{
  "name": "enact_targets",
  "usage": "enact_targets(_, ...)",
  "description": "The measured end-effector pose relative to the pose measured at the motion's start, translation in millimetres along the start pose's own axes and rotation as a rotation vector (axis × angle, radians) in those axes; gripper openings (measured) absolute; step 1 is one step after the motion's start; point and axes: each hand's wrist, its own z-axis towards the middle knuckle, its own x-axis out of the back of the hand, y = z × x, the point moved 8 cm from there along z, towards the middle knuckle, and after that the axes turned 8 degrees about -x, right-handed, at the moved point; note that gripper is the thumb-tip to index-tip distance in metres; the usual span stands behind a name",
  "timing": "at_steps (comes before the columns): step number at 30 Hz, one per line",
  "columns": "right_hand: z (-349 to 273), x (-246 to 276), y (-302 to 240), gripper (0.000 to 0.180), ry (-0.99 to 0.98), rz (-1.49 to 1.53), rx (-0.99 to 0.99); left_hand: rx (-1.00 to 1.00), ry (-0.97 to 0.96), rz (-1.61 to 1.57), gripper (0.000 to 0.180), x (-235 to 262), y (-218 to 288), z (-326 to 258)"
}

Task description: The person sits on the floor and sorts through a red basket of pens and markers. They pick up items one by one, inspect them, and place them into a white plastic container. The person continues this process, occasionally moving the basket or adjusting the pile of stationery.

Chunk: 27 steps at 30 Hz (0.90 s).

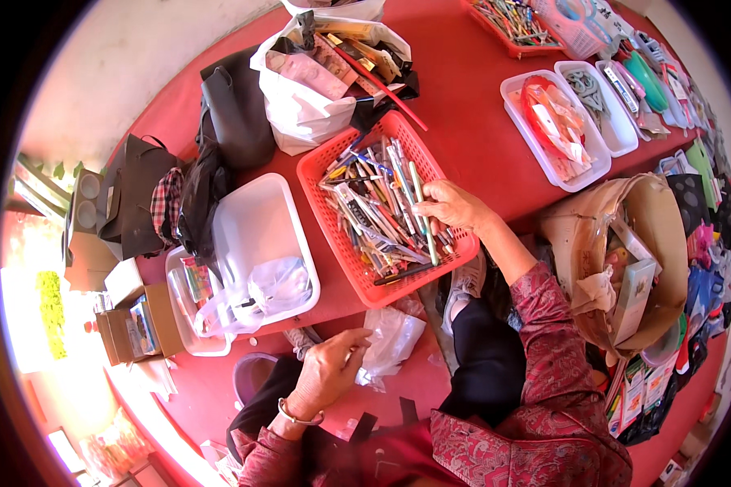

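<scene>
A red plastic basket (pixel 312 180) full of pens and pencils (pixel 375 199) sits at the table's near edge. Over its right side, my right hand (pixel 455 207) is closed with the fingertips on a long pale green pen (pixel 430 239), which lies slanting over the pile. Lower down, my left hand (pixel 329 369) hangs in front of the table with its fingers curled together. Whether something small is in them I cannot make out. Close to its fingertips is a crumpled clear plastic bag (pixel 391 342); I cannot tell if they touch.
Left of the basket stands a white tray (pixel 256 203) with a plastic bag inside. Behind are a full white bag (pixel 300 109) and a black bag (pixel 240 114). A white container (pixel 585 166) stands at the right, above an open cardboard box (pixel 564 223) of mixed items.
</scene>
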Motion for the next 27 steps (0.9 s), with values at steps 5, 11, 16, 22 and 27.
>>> enact_targets(5, -5.2, -40.9, -6.9, 0.021, -0.292, 0.281, -0.053, 0.249, 0.117, -0.359, 0.020, 7.1, -16.6, -2.4)
enact_targets(11, -19.3, -84.1, -21.0, 0.017, -0.440, 0.375, -0.120, 0.351, 0.273, -0.461, 0.022, 21.7, -24.7, 4.4)
enact_targets(16, -38.7, -127.4, -34.0, 0.018, -0.567, 0.349, -0.159, -0.138, 0.512, 0.353, 0.041, 51.6, 19.0, 10.3)
enact_targets(22, -56.5, -156.4, -39.8, 0.018, -0.699, 0.208, -0.170, -0.220, 0.490, 0.614, 0.040, 47.6, 26.4, 13.7)
enact_targets(27, -65.0, -168.5, -51.7, 0.017, -0.829, 0.361, -0.186, -0.219, 0.503, 0.804, 0.030, 46.9, 25.2, 19.1)
